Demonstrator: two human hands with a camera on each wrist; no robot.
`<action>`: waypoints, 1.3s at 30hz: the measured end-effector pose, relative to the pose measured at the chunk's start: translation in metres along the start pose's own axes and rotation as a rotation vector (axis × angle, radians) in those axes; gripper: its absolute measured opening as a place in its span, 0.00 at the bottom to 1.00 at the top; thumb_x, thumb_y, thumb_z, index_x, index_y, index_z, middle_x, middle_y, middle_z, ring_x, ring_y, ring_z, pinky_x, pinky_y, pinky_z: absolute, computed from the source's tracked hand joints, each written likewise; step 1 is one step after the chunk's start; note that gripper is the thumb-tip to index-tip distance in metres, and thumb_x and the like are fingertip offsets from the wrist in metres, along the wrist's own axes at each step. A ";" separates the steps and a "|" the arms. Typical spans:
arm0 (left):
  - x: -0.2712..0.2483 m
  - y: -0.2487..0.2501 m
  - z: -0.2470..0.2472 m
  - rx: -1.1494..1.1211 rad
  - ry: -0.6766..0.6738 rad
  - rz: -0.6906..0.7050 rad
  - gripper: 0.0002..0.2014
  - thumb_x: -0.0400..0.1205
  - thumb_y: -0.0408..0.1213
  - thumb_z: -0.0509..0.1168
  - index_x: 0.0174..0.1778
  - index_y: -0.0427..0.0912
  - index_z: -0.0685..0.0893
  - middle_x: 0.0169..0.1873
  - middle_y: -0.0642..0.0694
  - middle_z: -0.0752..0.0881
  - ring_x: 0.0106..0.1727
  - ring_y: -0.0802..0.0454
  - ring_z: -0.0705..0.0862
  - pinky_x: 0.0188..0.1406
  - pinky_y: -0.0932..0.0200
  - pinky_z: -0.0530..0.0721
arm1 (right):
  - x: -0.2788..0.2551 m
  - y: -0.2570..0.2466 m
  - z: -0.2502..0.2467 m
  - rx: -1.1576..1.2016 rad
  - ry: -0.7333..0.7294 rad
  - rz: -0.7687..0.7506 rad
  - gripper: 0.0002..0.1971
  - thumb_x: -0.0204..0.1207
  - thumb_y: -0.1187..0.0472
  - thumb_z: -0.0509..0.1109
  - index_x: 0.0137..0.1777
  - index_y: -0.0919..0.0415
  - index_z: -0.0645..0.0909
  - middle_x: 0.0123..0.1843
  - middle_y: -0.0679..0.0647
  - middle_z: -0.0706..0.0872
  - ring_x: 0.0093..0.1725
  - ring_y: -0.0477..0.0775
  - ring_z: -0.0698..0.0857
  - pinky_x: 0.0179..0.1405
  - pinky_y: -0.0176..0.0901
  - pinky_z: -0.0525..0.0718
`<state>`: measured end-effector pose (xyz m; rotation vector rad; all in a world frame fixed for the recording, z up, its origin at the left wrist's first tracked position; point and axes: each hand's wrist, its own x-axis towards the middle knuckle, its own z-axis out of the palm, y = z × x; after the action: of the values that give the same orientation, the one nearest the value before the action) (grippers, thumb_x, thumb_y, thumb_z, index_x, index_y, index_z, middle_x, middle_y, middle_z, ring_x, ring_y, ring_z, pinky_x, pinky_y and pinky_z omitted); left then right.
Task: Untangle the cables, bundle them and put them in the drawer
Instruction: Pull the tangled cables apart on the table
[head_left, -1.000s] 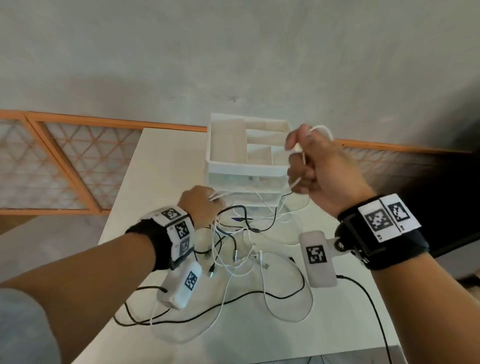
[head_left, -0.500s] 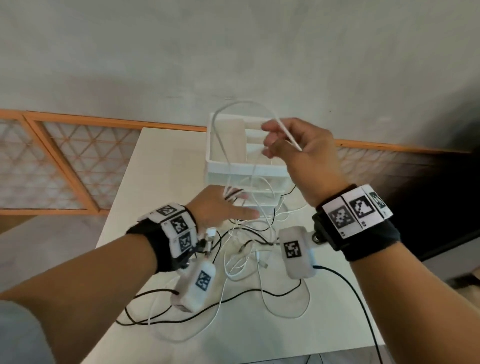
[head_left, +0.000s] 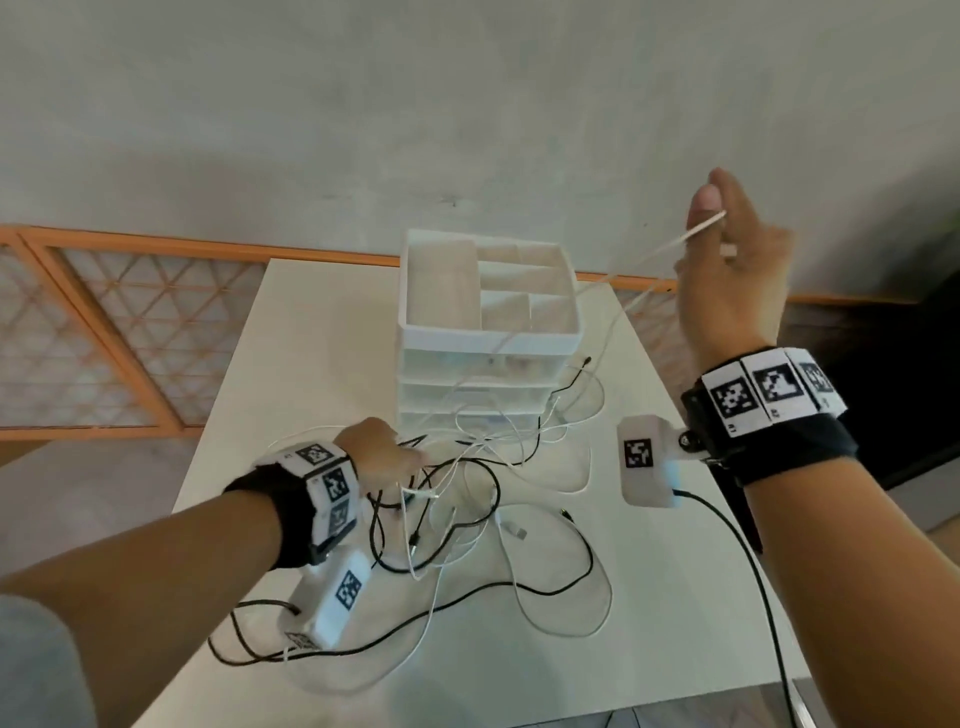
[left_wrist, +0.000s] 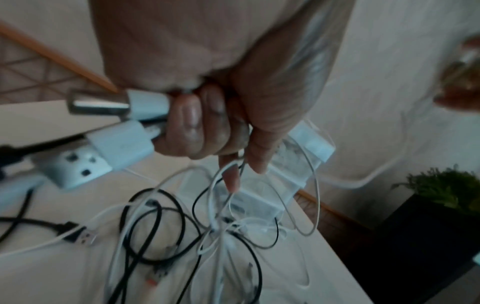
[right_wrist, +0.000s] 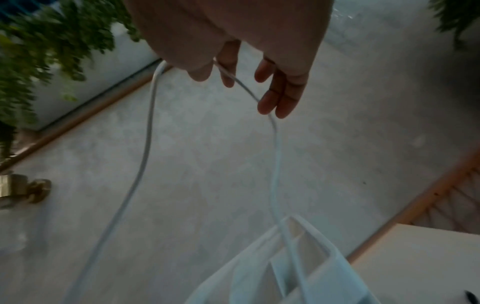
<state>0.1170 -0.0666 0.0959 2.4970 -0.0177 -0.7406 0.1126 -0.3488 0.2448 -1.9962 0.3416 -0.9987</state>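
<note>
The white table (head_left: 322, 364) is narrow; its left edge runs close beside the left forearm, its near edge lies just below the tangle, and its far edge meets an orange-framed lattice rail (head_left: 130, 332) under a grey wall. Bare tabletop shows to the left of the drawer unit and on the near right.

The white drawer unit (head_left: 488, 364) stands at the far middle of the table. Its top tray is split into compartments, and nothing can be made out in them. The drawers below look closed; their contents cannot be told.

The tangled cables (head_left: 467, 509), thin white ones and black ones looped over each other, lie on the table just in front of the unit, trailing toward the near edge.

The left hand (head_left: 382, 449) sits low at the tangle's left side; the left wrist view shows its fingers (left_wrist: 192, 123) curled around white plugs and strands.

The right hand (head_left: 727, 270) is raised high on the right, thumb and forefinger pinching a white cable (head_left: 670, 247), the other fingers loosely extended. That cable slants down across the unit's right corner to the pile.
</note>
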 end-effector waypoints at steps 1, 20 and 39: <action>-0.001 -0.001 -0.006 0.015 0.004 0.012 0.22 0.81 0.54 0.66 0.48 0.35 0.87 0.26 0.48 0.76 0.25 0.52 0.74 0.21 0.63 0.69 | 0.001 0.006 -0.001 -0.059 -0.007 0.029 0.27 0.81 0.31 0.57 0.73 0.40 0.80 0.54 0.59 0.85 0.48 0.52 0.87 0.55 0.42 0.85; -0.029 0.042 -0.066 -1.070 0.097 0.154 0.12 0.90 0.44 0.56 0.44 0.42 0.74 0.24 0.48 0.84 0.18 0.56 0.61 0.15 0.63 0.63 | -0.002 -0.001 0.027 0.308 -0.241 0.152 0.16 0.85 0.46 0.55 0.46 0.52 0.80 0.40 0.61 0.90 0.29 0.58 0.86 0.31 0.49 0.83; 0.011 0.025 0.004 -0.711 0.092 0.028 0.11 0.90 0.40 0.54 0.63 0.41 0.74 0.51 0.46 0.91 0.15 0.57 0.68 0.17 0.61 0.71 | 0.000 -0.062 0.006 0.283 -0.338 -0.187 0.15 0.76 0.35 0.64 0.52 0.44 0.80 0.48 0.39 0.82 0.47 0.51 0.84 0.46 0.59 0.86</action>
<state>0.1277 -0.0920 0.0998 1.8406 0.2078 -0.5008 0.1092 -0.3083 0.2919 -1.9144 -0.1655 -0.7542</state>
